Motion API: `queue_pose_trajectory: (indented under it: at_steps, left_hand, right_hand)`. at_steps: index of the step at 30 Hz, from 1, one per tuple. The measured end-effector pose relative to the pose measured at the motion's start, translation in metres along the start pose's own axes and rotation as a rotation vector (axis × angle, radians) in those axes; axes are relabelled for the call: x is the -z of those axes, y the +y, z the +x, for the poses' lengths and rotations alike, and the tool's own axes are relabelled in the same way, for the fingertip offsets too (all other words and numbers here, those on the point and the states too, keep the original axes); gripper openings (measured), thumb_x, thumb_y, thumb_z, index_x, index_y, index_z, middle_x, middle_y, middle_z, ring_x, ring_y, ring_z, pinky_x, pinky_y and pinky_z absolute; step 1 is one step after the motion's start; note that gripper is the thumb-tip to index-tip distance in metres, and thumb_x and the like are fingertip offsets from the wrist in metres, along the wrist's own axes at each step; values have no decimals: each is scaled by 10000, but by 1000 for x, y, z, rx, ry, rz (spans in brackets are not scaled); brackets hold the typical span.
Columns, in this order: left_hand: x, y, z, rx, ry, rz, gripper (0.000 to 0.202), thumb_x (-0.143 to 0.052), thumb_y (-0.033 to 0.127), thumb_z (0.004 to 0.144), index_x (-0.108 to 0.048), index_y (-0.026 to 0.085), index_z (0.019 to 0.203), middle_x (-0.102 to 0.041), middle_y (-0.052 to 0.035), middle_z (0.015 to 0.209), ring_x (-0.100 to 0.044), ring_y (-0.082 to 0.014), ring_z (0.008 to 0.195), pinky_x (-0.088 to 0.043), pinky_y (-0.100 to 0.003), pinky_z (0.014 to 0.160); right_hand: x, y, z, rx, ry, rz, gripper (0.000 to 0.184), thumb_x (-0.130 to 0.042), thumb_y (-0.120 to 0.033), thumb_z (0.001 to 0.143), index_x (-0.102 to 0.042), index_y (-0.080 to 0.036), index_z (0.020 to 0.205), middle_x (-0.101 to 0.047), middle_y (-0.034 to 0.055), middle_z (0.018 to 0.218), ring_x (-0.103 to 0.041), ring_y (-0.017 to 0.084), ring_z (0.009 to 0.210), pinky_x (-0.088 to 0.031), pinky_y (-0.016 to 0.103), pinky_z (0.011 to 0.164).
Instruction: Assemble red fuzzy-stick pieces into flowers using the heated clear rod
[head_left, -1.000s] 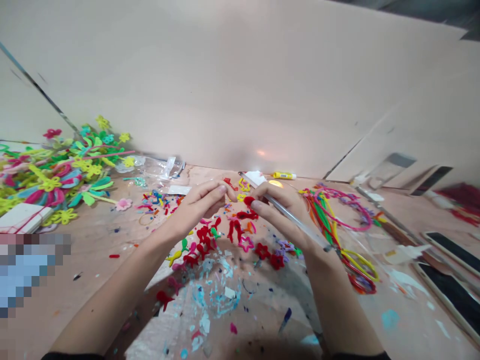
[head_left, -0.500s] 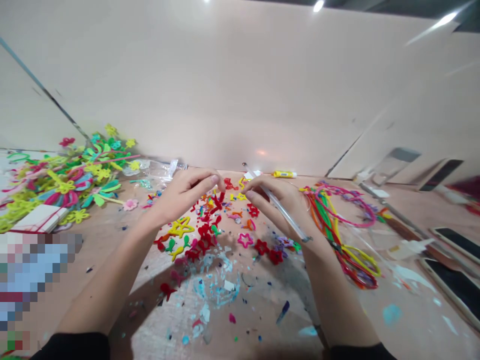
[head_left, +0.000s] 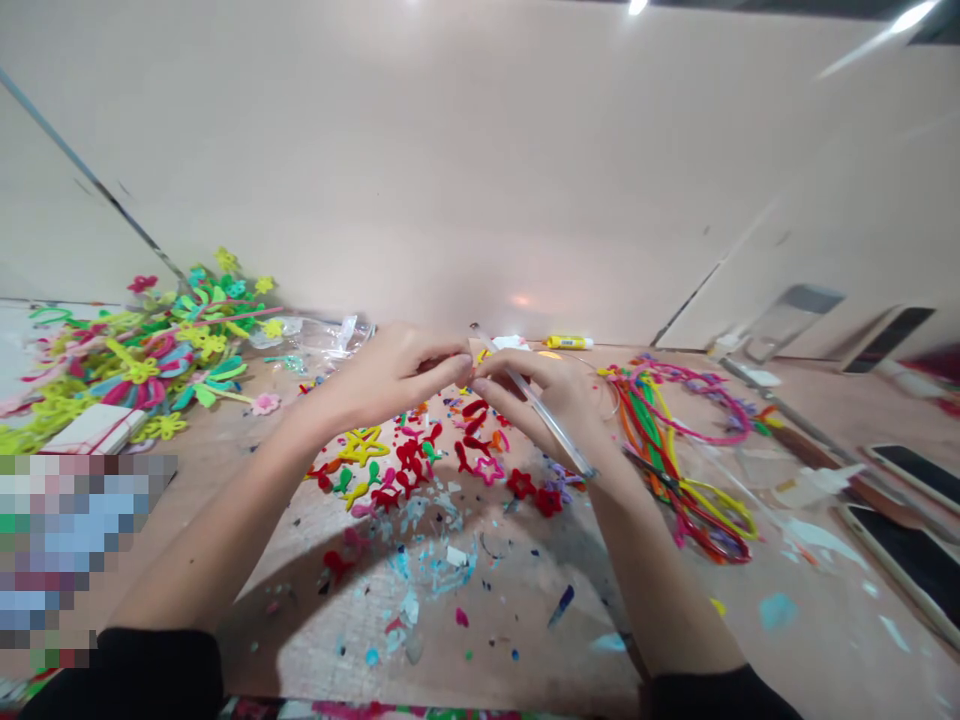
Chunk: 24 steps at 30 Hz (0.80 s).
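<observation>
My left hand and my right hand meet above the middle of the wooden table. My right hand grips a clear plastic rod, which slants from the wrist up past the fingertips. The left fingertips pinch close against the rod's upper part, and whatever they hold is hidden. Below the hands lie red chenille shapes, a yellow chenille star and a pink star outline.
A heap of chenille flowers lies at the left, with a plastic bag beside it. Pipe cleaners lie at the right. A glue stick rests at the wall. Dark-faced boards lean at the right edge.
My hands have drawn together, and the gap between the fingertips has closed at the rod. The rod stays in my right hand, and the view has shifted slightly.
</observation>
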<state>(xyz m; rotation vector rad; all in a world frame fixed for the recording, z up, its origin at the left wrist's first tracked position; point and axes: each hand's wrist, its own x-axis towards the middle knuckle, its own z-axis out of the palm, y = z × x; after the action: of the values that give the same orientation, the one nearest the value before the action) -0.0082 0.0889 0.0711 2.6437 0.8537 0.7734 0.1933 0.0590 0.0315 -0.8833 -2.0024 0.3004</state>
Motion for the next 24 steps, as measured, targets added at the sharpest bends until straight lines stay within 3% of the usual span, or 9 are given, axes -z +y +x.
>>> queue_pose_trajectory:
  at_steps: [7,13,24]
  left_hand:
    - [-2,-3,1,17,35,29,320,-463,267,959,-665,159,735,-470,40,554,-409,-100,531,-261,-263,556]
    - [-6,-7,0,-29,26,116,311,-468,269,965,-651,155,741,-489,41,570,-435,-103,544,-257,-259,558]
    - [-14,-8,-5,-143,75,352,260,-449,249,986,-672,180,871,-648,-28,761,-527,-153,630,-284,-287,573]
  right_hand:
    - [-3,5,-1,-1,51,4,97,-625,-291,924,-673,-209,903,-645,-20,761,-507,96,630,-367,260,599]
    - [-8,6,0,33,70,-24,49,-641,-219,898,-661,-192,863,-632,-23,746,-469,84,586,-346,258,578]
    - [-13,7,1,24,71,-35,53,-635,-151,873,-630,-184,831,-504,-59,619,-444,82,573,-348,232,582]
